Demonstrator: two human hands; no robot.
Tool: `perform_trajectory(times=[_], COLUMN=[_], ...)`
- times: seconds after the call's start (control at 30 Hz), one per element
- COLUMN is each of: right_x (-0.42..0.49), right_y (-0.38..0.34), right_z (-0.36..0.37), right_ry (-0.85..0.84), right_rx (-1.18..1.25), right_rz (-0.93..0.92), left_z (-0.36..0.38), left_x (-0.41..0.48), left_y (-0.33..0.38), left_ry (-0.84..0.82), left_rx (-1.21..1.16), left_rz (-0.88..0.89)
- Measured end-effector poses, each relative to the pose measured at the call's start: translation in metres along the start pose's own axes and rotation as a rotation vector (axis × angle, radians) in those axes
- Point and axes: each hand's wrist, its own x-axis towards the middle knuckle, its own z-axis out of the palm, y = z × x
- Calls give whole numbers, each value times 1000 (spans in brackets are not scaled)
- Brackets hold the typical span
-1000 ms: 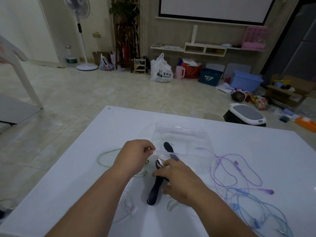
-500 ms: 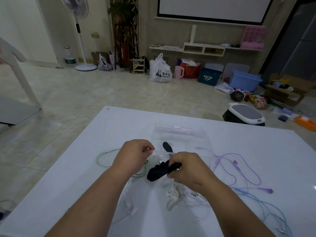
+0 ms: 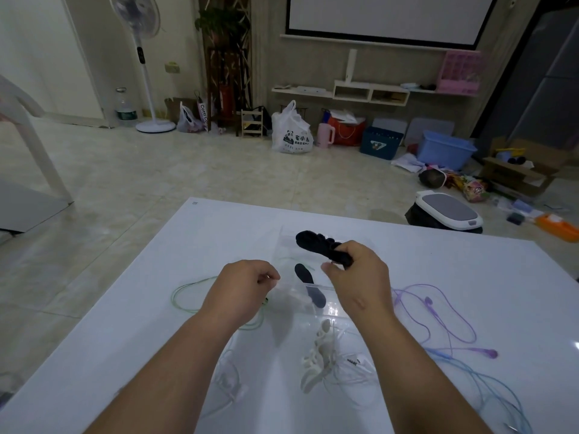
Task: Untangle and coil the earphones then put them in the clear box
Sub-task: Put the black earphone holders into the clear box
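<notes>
black earphone coil (image 3: 315, 242) gripped in right hand (image 3: 360, 278), over clear box (image 3: 286, 249).

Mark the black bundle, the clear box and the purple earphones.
black bundle (image 3: 310, 241): head view, free rounded end
clear box (image 3: 286, 245): head view, far left wall
purple earphones (image 3: 428, 300): head view, upper earbud

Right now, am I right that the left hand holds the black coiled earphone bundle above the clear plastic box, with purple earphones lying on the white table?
Not quite: the head view shows the right hand holding the black coiled earphone bundle above the clear plastic box. The purple earphones do lie on the white table.
</notes>
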Motion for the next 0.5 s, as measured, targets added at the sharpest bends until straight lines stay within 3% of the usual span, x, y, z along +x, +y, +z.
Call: perform_trajectory(times=[0.1,0.17,0.5], right_x=[-2,-3,-8], right_y=[3,4,10], right_z=[3,3,-14], right_ry=[-245,-337,-143], right_rx=[-201,-205,71], right_rz=[-45,-43,-89], left_z=[0,-1,-1], left_x=[0,0,0], left_y=[-1,-1,0], left_ry=[-4,-6,-1], left_rx=[2,11,26], left_rz=[2,4,11])
